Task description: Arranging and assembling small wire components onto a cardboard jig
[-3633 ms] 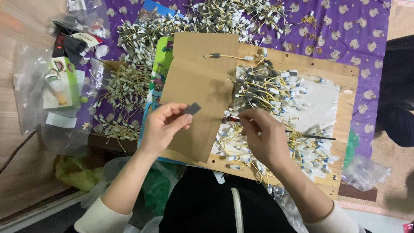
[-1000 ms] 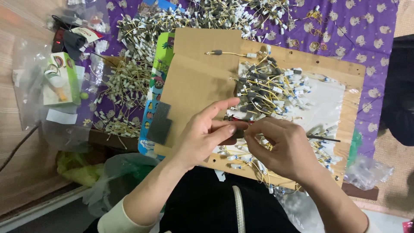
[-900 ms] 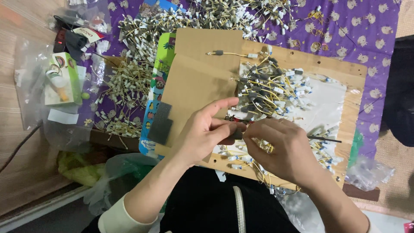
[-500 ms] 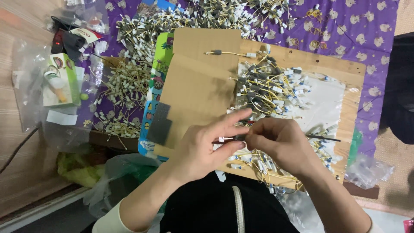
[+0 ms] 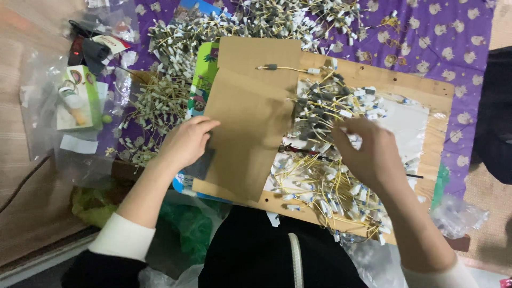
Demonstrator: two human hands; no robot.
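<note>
My left hand lies at the left edge of a brown cardboard sheet, fingers curled down over a small dark grey pad that shows just below the palm. Over a heap of yellow wires with white tags, my right hand hovers with bent fingers reaching into the tangle. Its fingertips are blurred, so a grip cannot be made out. The wires rest on a clear plastic sheet on a wooden board across my lap.
A thin dark rod pokes out past my right wrist. More tagged wires lie heaped at the top and left on a purple patterned cloth. A green-and-white box in a plastic bag sits far left.
My left hand has pulled away from my right hand and moved left onto the dark grey pad. My right hand has shifted up onto the wire heap.
</note>
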